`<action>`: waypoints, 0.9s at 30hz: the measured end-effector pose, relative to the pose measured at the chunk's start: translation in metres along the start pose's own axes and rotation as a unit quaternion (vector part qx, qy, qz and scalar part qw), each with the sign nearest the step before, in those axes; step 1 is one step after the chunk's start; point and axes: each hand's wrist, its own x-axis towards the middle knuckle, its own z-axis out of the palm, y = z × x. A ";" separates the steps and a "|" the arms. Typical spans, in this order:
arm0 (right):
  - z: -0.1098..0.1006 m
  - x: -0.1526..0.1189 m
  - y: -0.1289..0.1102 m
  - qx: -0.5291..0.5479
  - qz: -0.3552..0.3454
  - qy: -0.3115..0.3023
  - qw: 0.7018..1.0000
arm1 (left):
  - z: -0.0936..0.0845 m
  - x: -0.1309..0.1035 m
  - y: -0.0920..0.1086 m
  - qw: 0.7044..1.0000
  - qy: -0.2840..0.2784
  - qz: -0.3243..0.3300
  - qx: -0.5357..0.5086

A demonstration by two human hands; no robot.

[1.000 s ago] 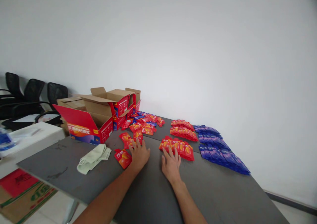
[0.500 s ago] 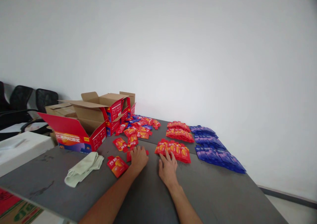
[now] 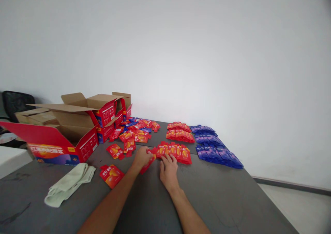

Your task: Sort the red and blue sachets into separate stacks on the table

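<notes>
My left hand [image 3: 142, 157] is closed on a red pouch [image 3: 149, 164], which it holds tilted at the left end of the nearest red row. That row of overlapping red pouches [image 3: 178, 152] lies just beyond my right hand [image 3: 169, 170]. The right hand's fingers are spread, with their tips resting at the row's near edge. Left of my left forearm lies a single red pouch [image 3: 111, 175], partly covered by the arm. More loose red pouches [image 3: 129, 145] lie farther back, mixed with some blue ones.
Two more red rows [image 3: 180, 135] stand behind, and blue pouch rows [image 3: 218, 155] lie to the right. Open red cartons [image 3: 86, 146] line the left side. A pale folded cloth [image 3: 69, 184] lies in front of them on the dark table [image 3: 219, 199]. A white wall closes the back.
My left hand has picked up the red pouch from the table and brought it right, to the end of the near row. The view has turned slightly to the right.
</notes>
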 end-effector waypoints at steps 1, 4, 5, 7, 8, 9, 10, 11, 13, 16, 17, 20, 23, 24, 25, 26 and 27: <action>0.000 0.001 0.000 0.022 0.003 0.009 1.000 | 0.001 0.001 0.001 0.998 -0.004 -0.009 -0.070; -0.001 0.004 0.001 0.116 0.028 0.029 0.992 | 0.008 -0.002 0.007 0.953 -0.040 -0.036 -0.297; -0.001 0.005 0.001 0.153 0.041 0.027 0.987 | 0.012 -0.005 0.009 0.931 -0.052 -0.044 -0.359; -0.002 0.005 0.001 0.228 0.069 0.015 0.971 | 0.019 -0.011 0.016 0.891 -0.069 -0.055 -0.445; -0.002 0.006 0.001 0.263 0.080 0.008 0.961 | 0.022 -0.015 0.019 0.876 -0.077 -0.056 -0.474; -0.003 0.006 0.001 0.294 0.090 0.004 0.952 | 0.025 -0.018 0.021 0.863 -0.086 -0.054 -0.494; -0.003 0.007 0.002 0.320 0.098 0.002 0.942 | 0.028 -0.021 0.024 0.856 -0.094 -0.048 -0.507; -0.004 0.007 0.004 0.339 0.106 0.003 0.935 | 0.030 -0.023 0.026 0.852 -0.100 -0.039 -0.513; -0.005 0.009 0.007 0.362 0.126 0.007 0.923 | 0.032 -0.026 0.028 0.853 -0.107 -0.018 -0.511; -0.006 0.010 0.012 0.380 0.148 0.003 0.913 | 0.033 -0.025 0.028 0.868 -0.100 0.007 -0.486; -0.006 0.010 0.012 0.389 0.152 -0.002 0.909 | 0.033 -0.024 0.028 0.877 -0.089 0.011 -0.472; -0.008 0.011 0.011 0.415 0.159 -0.014 0.896 | 0.032 -0.023 0.028 0.901 -0.039 0.014 -0.432; -0.010 0.012 0.008 0.424 0.164 -0.010 0.891 | 0.032 -0.024 0.030 0.905 -0.014 0.020 -0.425; -0.011 0.013 0.008 0.421 0.164 -0.008 0.892 | 0.031 -0.025 0.031 0.904 -0.015 0.022 -0.427; -0.012 0.013 0.008 0.416 0.163 -0.007 0.895 | 0.031 -0.026 0.031 0.902 -0.024 0.024 -0.431; -0.013 0.013 0.008 0.410 0.163 -0.008 0.897 | 0.031 -0.027 0.031 0.898 -0.038 0.026 -0.437; -0.014 0.012 0.008 0.404 0.162 -0.013 0.900 | 0.032 -0.027 0.031 0.895 -0.053 0.029 -0.442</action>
